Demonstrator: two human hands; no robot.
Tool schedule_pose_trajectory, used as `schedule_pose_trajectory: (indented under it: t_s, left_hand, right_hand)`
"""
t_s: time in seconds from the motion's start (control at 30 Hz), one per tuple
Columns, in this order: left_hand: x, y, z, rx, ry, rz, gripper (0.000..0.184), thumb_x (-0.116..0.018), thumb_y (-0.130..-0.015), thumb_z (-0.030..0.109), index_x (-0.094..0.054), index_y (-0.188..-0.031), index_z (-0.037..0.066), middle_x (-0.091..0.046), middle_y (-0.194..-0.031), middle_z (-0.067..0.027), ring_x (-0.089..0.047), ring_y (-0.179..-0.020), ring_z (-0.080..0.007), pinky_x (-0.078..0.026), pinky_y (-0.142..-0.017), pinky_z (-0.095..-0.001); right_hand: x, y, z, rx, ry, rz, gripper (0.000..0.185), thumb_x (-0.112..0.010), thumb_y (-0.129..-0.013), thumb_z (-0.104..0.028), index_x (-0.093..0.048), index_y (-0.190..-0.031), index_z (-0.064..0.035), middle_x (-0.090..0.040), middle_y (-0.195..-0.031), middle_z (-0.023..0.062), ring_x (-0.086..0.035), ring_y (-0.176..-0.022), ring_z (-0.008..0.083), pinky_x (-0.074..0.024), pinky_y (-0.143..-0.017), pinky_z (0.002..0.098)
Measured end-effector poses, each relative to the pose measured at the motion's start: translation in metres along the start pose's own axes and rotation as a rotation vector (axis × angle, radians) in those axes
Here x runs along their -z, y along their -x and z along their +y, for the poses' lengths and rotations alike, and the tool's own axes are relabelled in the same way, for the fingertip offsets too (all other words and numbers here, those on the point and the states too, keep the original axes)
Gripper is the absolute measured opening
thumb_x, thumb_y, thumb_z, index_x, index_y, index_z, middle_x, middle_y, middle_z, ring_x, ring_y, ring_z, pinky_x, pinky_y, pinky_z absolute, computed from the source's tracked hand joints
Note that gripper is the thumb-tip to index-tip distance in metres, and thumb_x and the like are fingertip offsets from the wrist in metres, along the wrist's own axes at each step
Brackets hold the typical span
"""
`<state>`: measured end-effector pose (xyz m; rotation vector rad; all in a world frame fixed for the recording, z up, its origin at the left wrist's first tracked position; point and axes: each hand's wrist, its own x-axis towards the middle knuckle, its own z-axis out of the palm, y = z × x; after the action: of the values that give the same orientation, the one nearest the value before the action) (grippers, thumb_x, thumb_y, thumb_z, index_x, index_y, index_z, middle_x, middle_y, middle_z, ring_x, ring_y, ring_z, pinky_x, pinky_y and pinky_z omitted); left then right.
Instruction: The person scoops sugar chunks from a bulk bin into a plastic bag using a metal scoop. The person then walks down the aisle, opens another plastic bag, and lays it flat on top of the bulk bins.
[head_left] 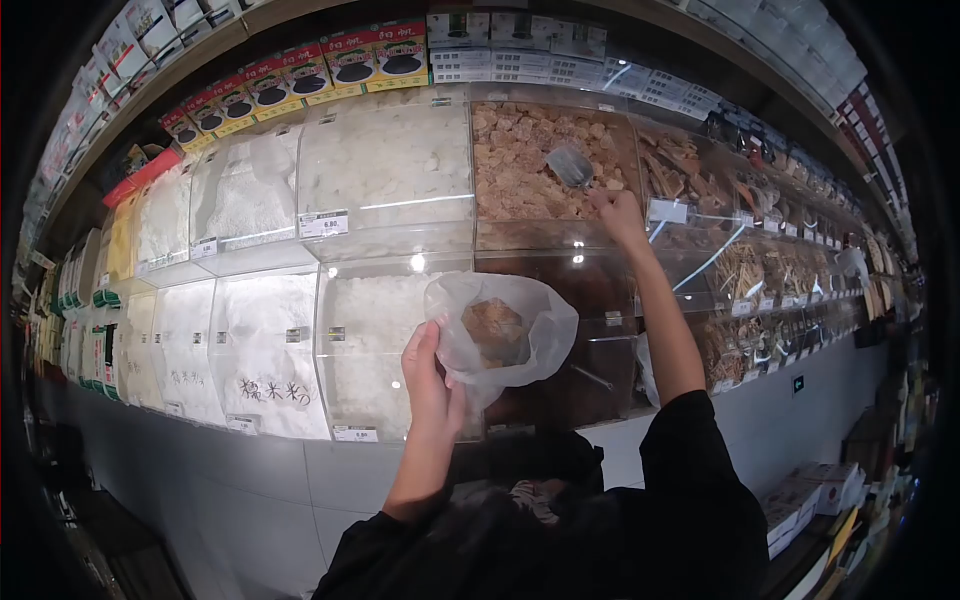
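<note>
My left hand grips the left edge of a translucent plastic bag, its mouth spread wide. Brown lumps lie inside the bag. Farther forward and to the right, my right hand is closed on the handle of a clear scoop. The scoop rests over brown sugar-like lumps in a clear bin; I cannot make out whether anything is in it. Below that bin, a bin of dark brown contents is partly hidden by the bag.
White goods fill the bins on the left, with price tags on their fronts. Red and yellow boxes line the back shelf. Dried goods sit in bins on the right. Cartons stand at the lower right.
</note>
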<state>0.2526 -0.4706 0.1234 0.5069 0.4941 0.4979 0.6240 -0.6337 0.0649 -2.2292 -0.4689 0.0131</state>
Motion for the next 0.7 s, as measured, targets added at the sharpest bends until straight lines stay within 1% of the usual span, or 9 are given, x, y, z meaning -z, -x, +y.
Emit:
schedule_pose_trajectory:
  t_s: [0.03, 0.07, 0.13, 0.23, 0.33, 0.43, 0.53, 0.63, 0.7]
  left_hand:
    - [-0.001, 0.000, -0.001, 0.003, 0.003, -0.013, 0.021, -0.053, -0.099, 0.023, -0.062, -0.099, 0.003, -0.058, -0.072, 0.0018, -0.038, -0.047, -0.0026, -0.029, -0.043, -0.0196]
    - [-0.002, 0.002, -0.001, 0.004, 0.000, -0.021, 0.021, -0.053, -0.099, 0.022, -0.062, -0.099, 0.004, -0.058, -0.072, 0.0018, -0.038, -0.047, -0.0027, -0.029, -0.043, -0.0196]
    - [-0.006, 0.005, 0.001, -0.001, -0.004, -0.030, 0.020, -0.053, -0.099, 0.022, -0.062, -0.099, 0.004, -0.058, -0.071, 0.0018, -0.038, -0.046, -0.0029, -0.029, -0.042, -0.0197]
    - [-0.006, 0.006, -0.001, 0.011, 0.010, -0.001, 0.020, -0.052, -0.099, 0.021, -0.061, -0.100, 0.004, -0.058, -0.071, 0.0016, -0.039, -0.046, -0.0030, -0.029, -0.042, -0.0197]
    - [-0.002, 0.007, -0.008, -0.028, -0.051, 0.059, 0.020, -0.052, -0.100, 0.021, -0.060, -0.100, 0.003, -0.058, -0.071, 0.0015, -0.038, -0.045, -0.0030, -0.030, -0.042, -0.0197]
    - [-0.004, 0.007, -0.002, 0.049, -0.061, 0.000, 0.018, -0.052, -0.097, 0.028, -0.058, -0.096, 0.010, -0.053, -0.077, 0.0042, -0.038, -0.052, -0.0021, -0.031, -0.046, -0.0174]
    - [-0.019, 0.008, 0.003, 0.042, -0.100, 0.090, 0.018, -0.053, -0.097, 0.028, -0.057, -0.094, 0.011, -0.054, -0.079, 0.0038, -0.040, -0.053, -0.0023, -0.032, -0.046, -0.0181]
    - [-0.025, 0.005, 0.003, 0.031, -0.112, 0.170, 0.018, -0.054, -0.097, 0.028, -0.057, -0.094, 0.010, -0.054, -0.079, 0.0035, -0.041, -0.052, -0.0025, -0.032, -0.045, -0.0182]
    - [-0.022, 0.002, 0.003, 0.012, -0.101, 0.131, 0.018, -0.054, -0.097, 0.028, -0.057, -0.094, 0.010, -0.055, -0.079, 0.0033, -0.041, -0.052, -0.0027, -0.031, -0.044, -0.0182]
  right_hand:
    - [0.003, 0.000, 0.005, 0.053, 0.089, -0.019, 0.038, -0.065, -0.087, -0.029, -0.068, -0.070, 0.0046, -0.066, -0.071, 0.0163, -0.066, -0.072, 0.0216, -0.0491, -0.067, 0.0375]
    - [0.005, 0.002, 0.010, 0.017, 0.126, -0.019, 0.039, -0.066, -0.087, -0.030, -0.068, -0.069, 0.0047, -0.066, -0.070, 0.0176, -0.067, -0.073, 0.0233, -0.0495, -0.068, 0.0378]
    - [0.005, 0.016, -0.014, -0.048, 0.198, -0.026, 0.041, -0.067, -0.085, -0.032, -0.068, -0.067, 0.0048, -0.066, -0.070, 0.0202, -0.069, -0.076, 0.0267, -0.0503, -0.069, 0.0382]
    - [-0.006, 0.014, -0.031, -0.108, 0.290, -0.007, 0.045, -0.067, -0.083, -0.035, -0.067, -0.067, 0.0066, -0.066, -0.069, 0.0234, -0.069, -0.079, 0.0314, -0.0502, -0.071, 0.0407]
    - [-0.042, -0.023, -0.009, -0.151, 0.262, -0.002, 0.040, -0.067, -0.083, -0.032, -0.069, -0.074, 0.0067, -0.067, -0.074, 0.0260, -0.068, -0.081, 0.0361, -0.0500, -0.072, 0.0428]
    - [-0.075, -0.037, -0.023, -0.124, 0.227, 0.131, 0.035, -0.068, -0.084, -0.027, -0.067, -0.080, 0.0080, -0.067, -0.075, 0.0237, -0.067, -0.076, 0.0367, -0.0500, -0.073, 0.0441]
    - [-0.113, -0.074, 0.003, -0.175, -0.026, 0.197, 0.030, -0.067, -0.086, -0.023, -0.065, -0.085, 0.0078, -0.065, -0.072, 0.0189, -0.063, -0.060, 0.0297, -0.0484, -0.058, 0.0425]
    - [-0.117, -0.086, -0.007, -0.454, -0.463, 0.017, 0.027, -0.064, -0.090, -0.021, -0.063, -0.081, 0.0050, -0.061, -0.064, 0.0115, -0.052, -0.045, 0.0184, -0.0373, -0.041, 0.0365]
    - [-0.113, -0.087, -0.012, -0.442, -0.450, -0.003, 0.029, -0.066, -0.089, -0.024, -0.065, -0.081, 0.0046, -0.064, -0.067, 0.0112, -0.052, -0.047, 0.0168, -0.0388, -0.044, 0.0356]
